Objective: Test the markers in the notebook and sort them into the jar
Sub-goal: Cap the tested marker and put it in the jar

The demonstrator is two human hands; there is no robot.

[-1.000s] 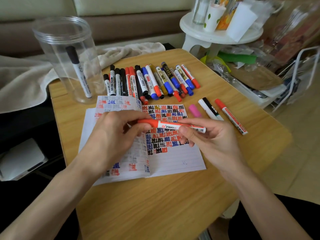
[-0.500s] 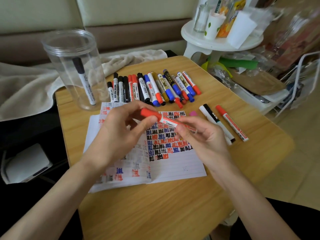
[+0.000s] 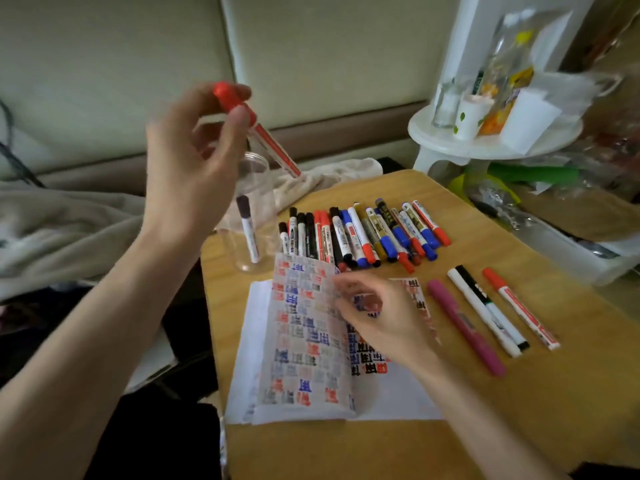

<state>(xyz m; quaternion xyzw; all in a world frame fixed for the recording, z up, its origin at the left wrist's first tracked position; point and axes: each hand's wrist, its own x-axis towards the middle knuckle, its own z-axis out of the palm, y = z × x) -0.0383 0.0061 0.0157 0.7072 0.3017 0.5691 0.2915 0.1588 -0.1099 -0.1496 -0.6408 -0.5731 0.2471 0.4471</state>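
My left hand point(image 3: 194, 157) is raised above the table and pinches a red marker point(image 3: 266, 140) near its capped end. The marker slants down to the right, its lower end over the mouth of the clear plastic jar point(image 3: 265, 188). One black-capped marker point(image 3: 248, 230) stands inside the jar. My right hand point(image 3: 381, 317) rests on the open notebook point(image 3: 304, 341) with loosely curled fingers, its fingertips at the edge of the left page. The pages are covered in red, blue and black test marks.
Several markers point(image 3: 363, 233) lie in a row behind the notebook. A pink marker point(image 3: 464, 327), two black-and-white markers point(image 3: 485, 306) and a red marker point(image 3: 519, 306) lie to the right. A cloth-covered sofa is at the left, and a cluttered white stand point(image 3: 485, 143) at the back right.
My right hand let go of the red marker and dropped onto the notebook. My left hand carried the marker up and left, above the jar. The camera tilted upward.
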